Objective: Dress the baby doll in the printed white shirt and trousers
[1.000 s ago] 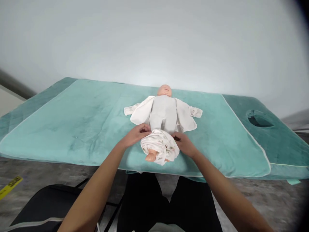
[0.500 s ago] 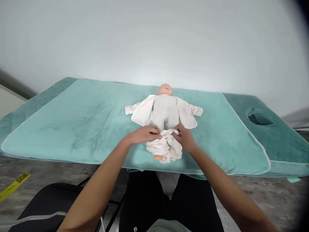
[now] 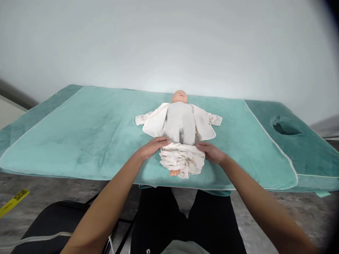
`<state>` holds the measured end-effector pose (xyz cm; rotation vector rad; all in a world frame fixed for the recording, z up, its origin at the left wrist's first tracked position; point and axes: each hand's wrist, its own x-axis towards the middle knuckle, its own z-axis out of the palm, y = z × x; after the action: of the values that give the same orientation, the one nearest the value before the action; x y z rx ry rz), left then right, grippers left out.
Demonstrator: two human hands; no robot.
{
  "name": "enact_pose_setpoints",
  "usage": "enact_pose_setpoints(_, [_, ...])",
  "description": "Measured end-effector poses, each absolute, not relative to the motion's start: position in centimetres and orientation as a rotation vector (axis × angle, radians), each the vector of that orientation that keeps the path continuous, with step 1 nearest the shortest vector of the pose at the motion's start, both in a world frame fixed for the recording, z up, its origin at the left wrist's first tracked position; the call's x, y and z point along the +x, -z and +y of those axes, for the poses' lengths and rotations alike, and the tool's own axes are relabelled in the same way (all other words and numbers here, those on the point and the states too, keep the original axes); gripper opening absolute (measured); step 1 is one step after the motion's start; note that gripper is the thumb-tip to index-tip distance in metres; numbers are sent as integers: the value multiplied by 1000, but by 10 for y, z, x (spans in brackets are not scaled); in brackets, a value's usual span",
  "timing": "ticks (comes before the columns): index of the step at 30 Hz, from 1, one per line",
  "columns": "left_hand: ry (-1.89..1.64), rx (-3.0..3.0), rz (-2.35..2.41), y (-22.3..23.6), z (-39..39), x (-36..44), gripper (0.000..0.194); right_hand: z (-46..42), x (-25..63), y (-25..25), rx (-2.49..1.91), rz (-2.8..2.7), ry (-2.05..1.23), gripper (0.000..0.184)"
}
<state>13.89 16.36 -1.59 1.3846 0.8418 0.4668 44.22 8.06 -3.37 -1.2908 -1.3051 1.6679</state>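
Bunched garment (image 3: 182,158) surrounds the doll's (image 3: 181,118) foot (image 3: 174,173), left grip (image 3: 155,144) and right grip (image 3: 212,152) seemingly pinching its upper edge.

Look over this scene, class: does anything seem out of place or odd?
The doll has a printed garment bunched in wrinkles at its leg end, rather than lying smooth, with part of a foot poking out. Nothing looks spilled.

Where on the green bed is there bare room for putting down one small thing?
The bed is bare in two wide patches: left of the open jacket, out to the bed's left end, and right of it, up to the hole. The middle is crowded: doll, jacket, and bunched cloth between left hand and right hand.
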Motion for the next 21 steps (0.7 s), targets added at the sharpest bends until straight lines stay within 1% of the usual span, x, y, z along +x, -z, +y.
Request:
enact_pose_setpoints(2, [-489, 1372, 878, 21, 169, 133, 40, 81, 449, 28, -1340, -1537, -1668, 37])
enact_pose_setpoints(4, [-512, 1379, 902, 25, 173, 128, 40, 82, 450, 21, -1427, -1743, -1513, 27])
enact_pose_setpoints(6, [-520, 1458, 904, 30, 177, 127, 35, 82, 445, 15, -1572, -1848, -1149, 22])
enact_pose_setpoints(9, [-630, 1760, 1019, 38, 178, 137, 27, 85, 430, 20, -1684, -1873, -500, 24])
enact_pose_setpoints(10, [-705, 1890, 1115, 41, 178, 143, 24, 86, 425, 25, -1678, -1862, -353, 21])
enact_pose_setpoints(12, [-846, 2099, 1348, 47, 176, 155, 20, 91, 417, 40, -1661, -1806, -200, 8])
enact_pose_setpoints(13, [-886, 2149, 1445, 49, 175, 160, 20, 93, 414, 47, -1659, -1772, -175, 8])
enact_pose_setpoints(16, [-943, 2157, 1517, 53, 174, 173, 22, 99, 412, 60, -1642, -1753, -145, 37])
enact_pose_setpoints(18, [-1014, 2144, 1430, 52, 175, 178, 21, 99, 412, 57, -1598, -1847, -111, 48])
enact_pose_setpoints(19, [-1065, 2136, 1381, 50, 176, 180, 20, 98, 412, 52, -1577, -1897, -80, 50])
enact_pose_setpoints(21, [-1138, 2124, 1289, 43, 180, 183, 15, 96, 410, 40, -1554, -1956, 6, 44])
